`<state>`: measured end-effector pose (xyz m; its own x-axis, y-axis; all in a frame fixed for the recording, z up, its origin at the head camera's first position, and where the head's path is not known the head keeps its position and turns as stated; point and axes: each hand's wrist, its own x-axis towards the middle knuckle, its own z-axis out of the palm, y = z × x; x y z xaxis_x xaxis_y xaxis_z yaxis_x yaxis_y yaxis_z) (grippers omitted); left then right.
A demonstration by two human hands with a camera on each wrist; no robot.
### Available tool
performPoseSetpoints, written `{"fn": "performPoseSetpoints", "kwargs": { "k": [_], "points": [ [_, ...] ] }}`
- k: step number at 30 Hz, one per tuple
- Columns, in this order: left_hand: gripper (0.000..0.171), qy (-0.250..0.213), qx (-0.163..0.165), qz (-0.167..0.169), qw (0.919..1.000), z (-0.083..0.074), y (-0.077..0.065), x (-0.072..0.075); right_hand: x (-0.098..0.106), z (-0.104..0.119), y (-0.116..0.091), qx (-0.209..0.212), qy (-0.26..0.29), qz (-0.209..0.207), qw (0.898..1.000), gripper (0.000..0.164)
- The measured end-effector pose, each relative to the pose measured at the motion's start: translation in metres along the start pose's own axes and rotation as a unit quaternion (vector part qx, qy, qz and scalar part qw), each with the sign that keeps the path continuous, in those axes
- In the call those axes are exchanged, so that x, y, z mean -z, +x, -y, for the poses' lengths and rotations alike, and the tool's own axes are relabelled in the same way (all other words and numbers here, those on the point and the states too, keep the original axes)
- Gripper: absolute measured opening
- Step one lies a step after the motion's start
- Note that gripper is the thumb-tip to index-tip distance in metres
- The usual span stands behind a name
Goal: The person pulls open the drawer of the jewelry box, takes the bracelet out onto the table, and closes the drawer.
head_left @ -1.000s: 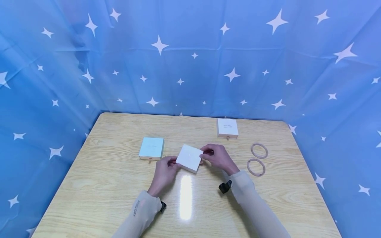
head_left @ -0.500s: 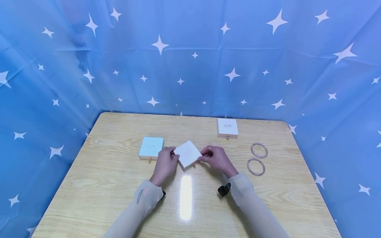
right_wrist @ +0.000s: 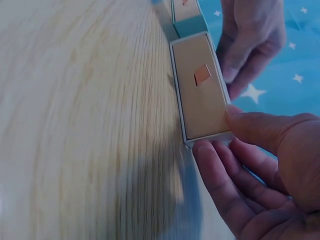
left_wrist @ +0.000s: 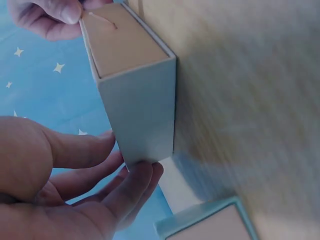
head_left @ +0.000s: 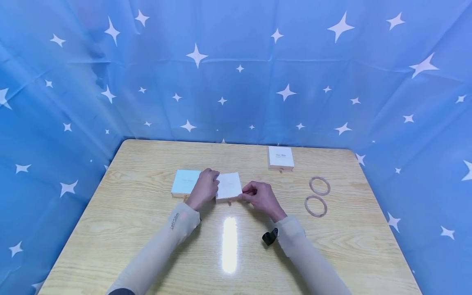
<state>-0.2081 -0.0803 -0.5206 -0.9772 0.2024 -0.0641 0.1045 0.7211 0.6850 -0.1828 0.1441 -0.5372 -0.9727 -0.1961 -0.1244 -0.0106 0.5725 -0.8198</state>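
My left hand (head_left: 205, 186) grasps the white box (head_left: 229, 184) near its far left corner, thumb at the top edge, fingertips against the side. My right hand (head_left: 261, 198) pinches the near right corner between thumb and fingers. The white box is therefore located between both hands, its pull tab (right_wrist: 202, 75) directed toward me; I cannot tell whether its underside contacts the table (head_left: 121, 221). The pale blue box (head_left: 184, 181) is immediately left of my left hand, which covers part of it. The lettered box (head_left: 281, 155) lies forward and slightly right of my right hand. The farther ring (head_left: 329, 189) and nearer ring (head_left: 305, 204) lie right of my right hand, close together.
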Motion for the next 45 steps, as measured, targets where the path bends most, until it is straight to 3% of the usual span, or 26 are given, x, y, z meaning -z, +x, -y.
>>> {"fn": "performPoseSetpoints", "kwargs": {
  "k": [10, 23, 29, 34, 40, 45],
  "points": [
    [0.038, 0.065, 0.004, 0.036, 0.9972, 0.004, 0.020, 0.013, -0.017, 0.011, 0.008, -0.008, 0.008, -0.012, 1.000, 0.015],
    [0.016, 0.115, -0.013, 0.046, 0.9922, 0.010, 0.027, 0.025, -0.027, 0.018, 0.014, -0.002, 0.001, -0.005, 1.000, 0.017],
    [0.023, 0.118, -0.001, 0.052, 0.9916, 0.009, 0.026, 0.026, -0.027, 0.021, 0.013, -0.007, 0.000, -0.002, 1.000, 0.017],
    [0.022, 0.120, -0.010, 0.047, 0.9916, 0.009, 0.025, 0.025, -0.026, 0.019, 0.013, -0.007, 0.004, 0.007, 1.000, 0.018],
    [0.042, 0.113, -0.001, 0.040, 0.9928, 0.005, 0.023, 0.025, -0.019, 0.018, 0.012, -0.003, 0.005, 0.017, 1.000, 0.018],
    [0.048, 0.110, 0.004, 0.037, 0.9933, 0.002, 0.023, 0.024, -0.010, 0.018, 0.010, 0.024, -0.007, 0.012, 1.000, 0.017]
  ]
}}
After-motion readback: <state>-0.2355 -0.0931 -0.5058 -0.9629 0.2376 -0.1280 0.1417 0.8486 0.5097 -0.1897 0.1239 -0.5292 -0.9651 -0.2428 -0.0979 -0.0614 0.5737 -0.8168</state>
